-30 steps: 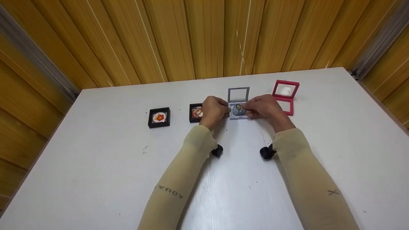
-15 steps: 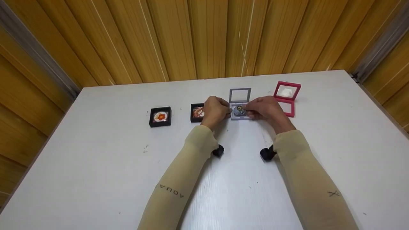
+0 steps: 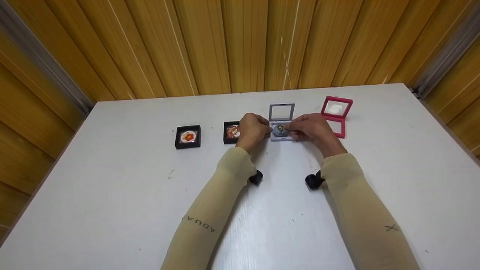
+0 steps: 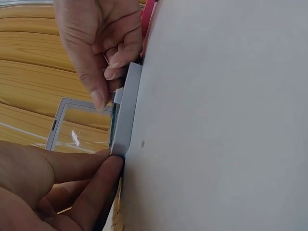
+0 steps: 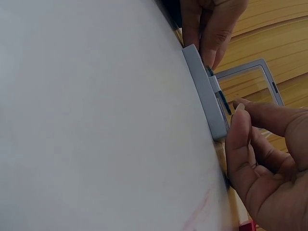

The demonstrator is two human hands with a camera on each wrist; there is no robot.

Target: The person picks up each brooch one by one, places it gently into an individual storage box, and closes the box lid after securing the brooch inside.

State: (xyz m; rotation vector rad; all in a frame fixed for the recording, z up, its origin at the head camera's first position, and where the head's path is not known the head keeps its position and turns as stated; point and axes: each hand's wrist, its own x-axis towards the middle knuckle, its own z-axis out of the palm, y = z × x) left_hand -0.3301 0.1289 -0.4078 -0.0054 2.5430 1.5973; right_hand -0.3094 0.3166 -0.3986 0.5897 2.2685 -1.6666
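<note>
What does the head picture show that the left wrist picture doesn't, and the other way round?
Only the head view: the round white badge with an orange flower, the long beige sleeves and the front of the round blue badge.

Only the left wrist view: a close, edge-on look at the open grey square case.

Both: that case, the left hand, the right hand, the white table, the yellow-brown wood-look wall.

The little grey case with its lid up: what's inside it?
A round bluish disc with a printed figure, one edge above the rim in the right wrist view. The right hand hides part of the grey case; the disc covers whatever lies beneath.
</note>
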